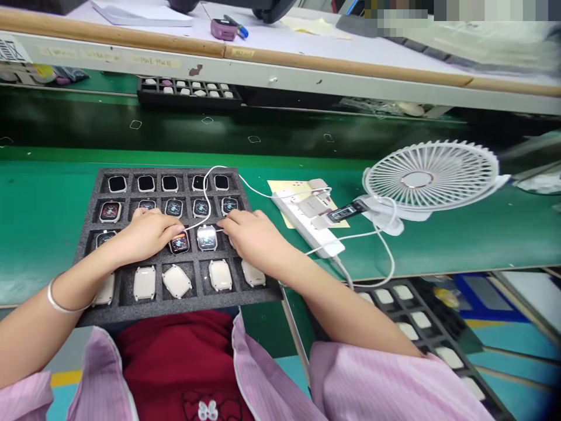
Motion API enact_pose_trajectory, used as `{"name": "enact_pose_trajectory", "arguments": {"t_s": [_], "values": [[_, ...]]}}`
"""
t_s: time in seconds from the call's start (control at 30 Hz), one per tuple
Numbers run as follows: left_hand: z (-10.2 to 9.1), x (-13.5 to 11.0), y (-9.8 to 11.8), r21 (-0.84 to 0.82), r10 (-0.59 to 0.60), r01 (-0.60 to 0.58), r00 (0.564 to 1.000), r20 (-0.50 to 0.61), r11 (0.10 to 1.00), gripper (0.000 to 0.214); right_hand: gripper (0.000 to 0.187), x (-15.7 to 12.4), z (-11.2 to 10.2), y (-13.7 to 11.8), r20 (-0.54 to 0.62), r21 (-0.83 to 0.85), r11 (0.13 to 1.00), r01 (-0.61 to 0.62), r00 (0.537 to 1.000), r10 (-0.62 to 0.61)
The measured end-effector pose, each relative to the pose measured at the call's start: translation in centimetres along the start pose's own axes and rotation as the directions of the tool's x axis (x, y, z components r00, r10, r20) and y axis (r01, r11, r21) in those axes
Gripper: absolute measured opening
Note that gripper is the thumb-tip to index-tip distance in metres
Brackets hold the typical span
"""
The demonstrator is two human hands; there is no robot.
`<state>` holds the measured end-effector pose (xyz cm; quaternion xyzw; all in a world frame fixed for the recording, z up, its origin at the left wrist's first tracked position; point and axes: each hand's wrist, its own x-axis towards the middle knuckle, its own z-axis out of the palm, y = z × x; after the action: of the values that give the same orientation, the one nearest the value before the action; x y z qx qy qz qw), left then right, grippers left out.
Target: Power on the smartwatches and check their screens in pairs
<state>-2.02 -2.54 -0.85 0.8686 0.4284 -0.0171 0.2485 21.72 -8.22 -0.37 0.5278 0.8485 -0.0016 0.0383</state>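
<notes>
A dark grey foam tray holds square smartwatches in rows of compartments. My left hand lies over the third row, fingers closed at the top of a watch with a lit screen. The end of a thin white charging cable meets these fingertips. My right hand is closed just right of a watch with a bright whitish screen. Something small and pale shows at its fingertips, mostly hidden. Nearest me, pale watches lie face down; dark-screened watches fill the far row.
Right of the tray stand a white power strip with plugged-in adapters and a white fan with cables. A second watch tray sits lower right. Under the shelf is another filled tray.
</notes>
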Motion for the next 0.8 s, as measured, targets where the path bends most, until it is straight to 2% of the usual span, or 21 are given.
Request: {"name": "enact_pose_trajectory", "arguments": {"t_s": [0.07, 0.2, 0.3, 0.4, 0.47, 0.53, 0.57, 0.63, 0.67, 0.7, 0.77, 0.8], "values": [[-0.2, 0.0, 0.3, 0.009, -0.004, 0.004, 1.0, -0.006, 1.0, 0.044, 0.026, 0.6, 0.1, -1.0, 0.023, -0.093, 0.995, 0.037, 0.999, -0.035], [-0.4, -0.1, 0.6, 0.013, 0.01, -0.01, 1.0, 0.007, 1.0, 0.046, 0.028, 0.8, -0.6, -1.5, -0.025, -0.199, 0.967, 0.156, 0.986, -0.164], [-0.4, 0.2, 0.7, -0.049, -0.013, 0.013, 1.0, -0.007, 0.999, 0.04, 0.031, 1.0, -0.7, -1.5, -0.077, -0.21, 0.964, 0.163, 0.98, -0.183], [-1.1, 0.1, 0.6, -0.159, -0.128, 0.111, 0.986, -0.106, 0.981, 0.029, 0.033, 1.4, -0.3, -1.4, -0.148, -0.165, 0.981, 0.106, 0.98, -0.131], [-2.0, -1.0, 0.3, -0.238, -0.194, 0.139, 0.955, -0.225, 0.961, 0.024, 0.032, 1.6, 0.2, -1.3, -0.184, -0.132, 0.99, 0.051, 0.98, -0.074], [-3.0, -3.2, -0.2, -0.306, -0.225, 0.116, 0.91, -0.349, 0.945, 0.023, 0.033, 1.4, 0.5, -0.8, -0.217, -0.111, 0.994, -0.01, 0.976, -0.014], [-3.5, -4.8, -0.6, -0.33, -0.249, 0.115, 0.882, -0.401, 0.937, 0.023, 0.032, 1.0, 0.6, -0.5, -0.244, -0.104, 0.994, -0.047, 0.97, 0.021], [-3.9, -8.4, -1.3, -0.36, -0.31, 0.123, 0.792, -0.526, 0.925, 0.023, 0.029, -0.4, 0.7, 0.6, -0.317, -0.067, 0.99, -0.12, 0.944, 0.093], [-3.8, -10.3, -1.6, -0.382, -0.342, 0.139, 0.771, -0.537, 0.914, 0.021, 0.026, -1.4, 0.8, 1.3, -0.361, -0.022, 0.99, -0.14, 0.925, 0.123], [-3.4, -12.0, -1.8, -0.393, -0.354, 0.152, 0.782, -0.513, 0.907, 0.019, 0.023, -2.5, 0.9, 2.0, -0.383, 0.048, 0.992, -0.119, 0.915, 0.128], [-2.0, -14.8, -2.0, -0.4, -0.334, 0.176, 0.869, -0.366, 0.899, 0.016, 0.02, -4.8, 1.3, 3.5, -0.398, 0.248, 0.968, 0.037, 0.915, 0.067], [-1.1, -15.7, -2.1, -0.394, -0.303, 0.177, 0.909, -0.286, 0.902, 0.016, 0.015, -5.9, 1.6, 4.1, -0.387, 0.36, 0.926, 0.113, 0.921, 0.038]]}}
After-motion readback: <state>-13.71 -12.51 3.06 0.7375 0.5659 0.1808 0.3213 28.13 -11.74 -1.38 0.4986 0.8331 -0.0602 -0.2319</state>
